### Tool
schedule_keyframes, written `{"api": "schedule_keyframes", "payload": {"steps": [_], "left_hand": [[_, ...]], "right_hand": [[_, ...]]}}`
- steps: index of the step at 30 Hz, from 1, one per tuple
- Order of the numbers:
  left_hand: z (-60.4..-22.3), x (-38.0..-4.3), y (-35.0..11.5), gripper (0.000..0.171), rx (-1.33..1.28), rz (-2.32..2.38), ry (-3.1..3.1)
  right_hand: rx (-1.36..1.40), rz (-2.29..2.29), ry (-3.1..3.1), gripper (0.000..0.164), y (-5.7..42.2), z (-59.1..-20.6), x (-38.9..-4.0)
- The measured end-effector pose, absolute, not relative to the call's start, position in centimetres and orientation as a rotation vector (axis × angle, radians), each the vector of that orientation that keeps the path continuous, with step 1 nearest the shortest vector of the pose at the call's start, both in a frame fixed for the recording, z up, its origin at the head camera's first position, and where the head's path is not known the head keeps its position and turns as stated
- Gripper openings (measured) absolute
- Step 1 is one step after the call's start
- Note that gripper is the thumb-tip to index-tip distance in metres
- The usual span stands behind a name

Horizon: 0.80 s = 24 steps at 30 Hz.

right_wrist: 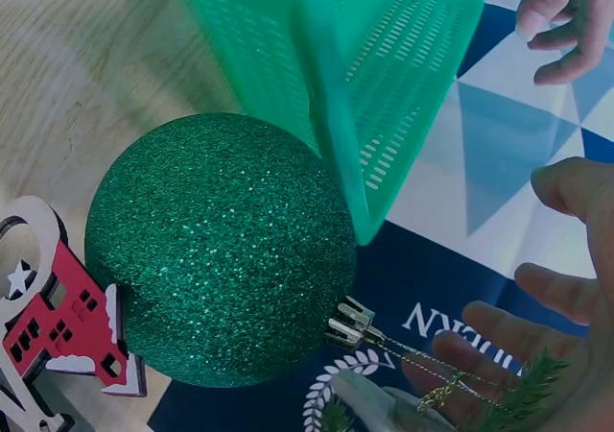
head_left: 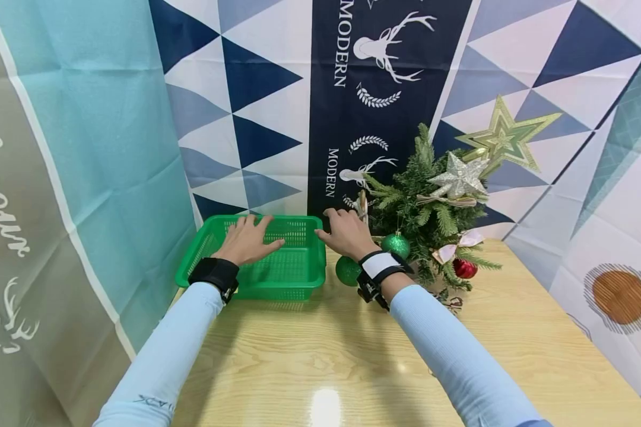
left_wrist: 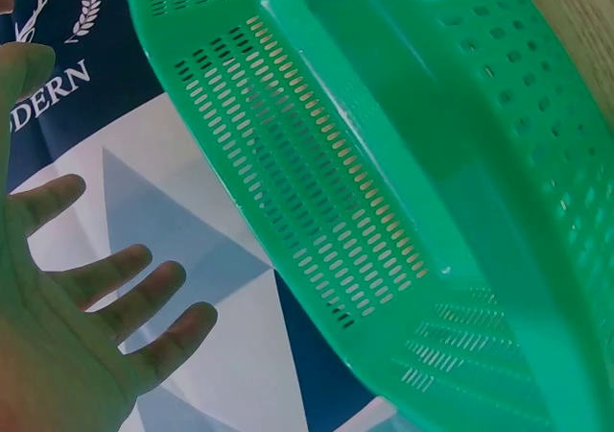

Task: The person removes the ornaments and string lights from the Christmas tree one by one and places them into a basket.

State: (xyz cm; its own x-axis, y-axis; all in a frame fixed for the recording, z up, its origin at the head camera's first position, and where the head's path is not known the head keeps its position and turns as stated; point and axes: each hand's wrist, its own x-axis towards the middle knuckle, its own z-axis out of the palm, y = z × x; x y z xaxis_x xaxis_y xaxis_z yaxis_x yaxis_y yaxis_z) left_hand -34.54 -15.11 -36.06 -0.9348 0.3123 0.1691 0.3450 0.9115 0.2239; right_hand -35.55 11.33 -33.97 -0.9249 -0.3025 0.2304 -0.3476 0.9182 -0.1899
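A green plastic basket (head_left: 291, 290) with slotted walls stands on the table. My left hand (head_left: 246, 242) hovers over it, and the left wrist view shows the fingers of that hand (left_wrist: 77, 346) spread and holding nothing. Just past the basket's right edge is my right hand (head_left: 347, 233), beside a small Christmas tree (head_left: 422, 201). Its fingers look loosely extended in the right wrist view. A glittery green bauble (right_wrist: 221, 250) hangs close to this hand (right_wrist: 547, 331) on a gold string, which crosses in front of the fingers. The basket's inside shows no objects.
On the tree are a gold star (head_left: 504, 135), a silver star (head_left: 460, 175), a pink bow (head_left: 457, 246), a red bauble (head_left: 465, 268) and a red-and-white cutout ornament (right_wrist: 72, 317). Patterned cloth (head_left: 267, 118) hangs behind and at both sides of the wooden table (head_left: 310, 356).
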Motion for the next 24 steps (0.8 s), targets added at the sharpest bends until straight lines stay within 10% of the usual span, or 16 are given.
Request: {"api": "schedule_keyframes", "payload": {"steps": [24], "left_hand": [[-41.2, -26.4, -27.9, 0.042, -0.092, -0.677, -2.679]], "right_hand": [[0.418, 0.393, -2.547, 0.02, 15.0, -23.4, -32.5]]}}
